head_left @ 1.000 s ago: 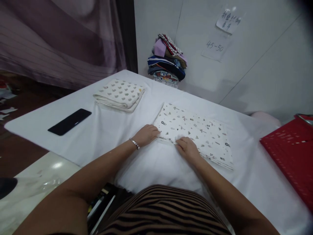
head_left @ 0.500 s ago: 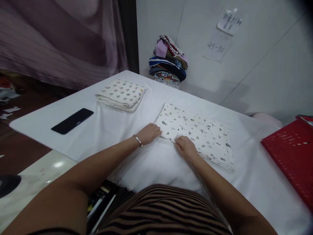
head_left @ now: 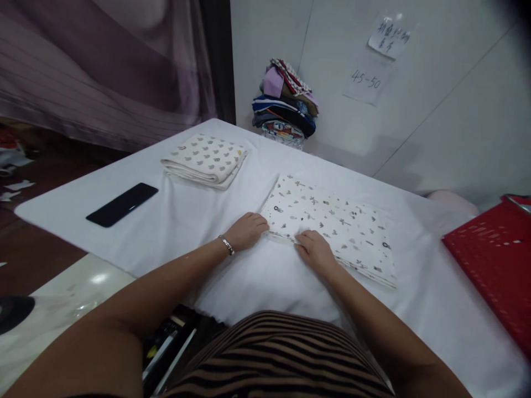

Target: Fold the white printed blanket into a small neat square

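Observation:
A folded white cloth (head_left: 332,221) printed with small plants and figures lies flat in front of me, its layers stacked along the near edge. My left hand (head_left: 246,230), a silver bracelet at its wrist, is closed at the cloth's near left corner; its fingertips are partly hidden. Along the near edge, a short way to the right, my right hand (head_left: 316,249) pinches the layers between thumb and fingers. Farther back on the left rests another folded cloth (head_left: 207,157), white with grey motifs, touched by neither hand.
The table wears a white cover (head_left: 186,213). A black phone (head_left: 123,204) lies at its left. Behind stands a pile of folded clothes (head_left: 286,105) against the wall. On the right is a red perforated container (head_left: 493,260). Handwritten papers (head_left: 363,83) hang on the wall.
My left hand has shifted slightly left and toward me at the cloth's corner. My right hand stays almost where it was. The cloth has barely moved.

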A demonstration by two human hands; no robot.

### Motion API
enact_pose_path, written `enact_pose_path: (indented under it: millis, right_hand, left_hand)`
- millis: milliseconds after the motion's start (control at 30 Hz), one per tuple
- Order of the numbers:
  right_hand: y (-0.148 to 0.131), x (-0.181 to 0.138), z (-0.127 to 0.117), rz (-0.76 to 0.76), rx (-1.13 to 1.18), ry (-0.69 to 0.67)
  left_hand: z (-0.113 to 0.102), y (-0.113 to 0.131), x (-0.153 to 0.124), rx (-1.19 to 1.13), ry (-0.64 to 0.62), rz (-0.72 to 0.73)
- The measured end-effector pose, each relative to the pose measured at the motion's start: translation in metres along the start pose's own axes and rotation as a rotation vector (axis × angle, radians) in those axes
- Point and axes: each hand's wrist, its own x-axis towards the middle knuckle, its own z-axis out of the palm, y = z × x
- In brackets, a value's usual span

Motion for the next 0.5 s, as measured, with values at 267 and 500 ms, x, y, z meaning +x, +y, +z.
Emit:
enact_pose_path:
  millis: [267, 500]
  right_hand:
    - [-0.0006, -0.0004, 0.0003, -0.006, -0.027, -0.011]
    - [-0.0026, -0.0019, 0.0003, -0.023, -0.042, -0.012]
  left_hand:
    - [-0.0039, -0.0057, -0.0054, 0.028, 0.005, -0.01]
    - [-0.0015, -0.0099, -0.0051, 0.085, -0.013, -0.028]
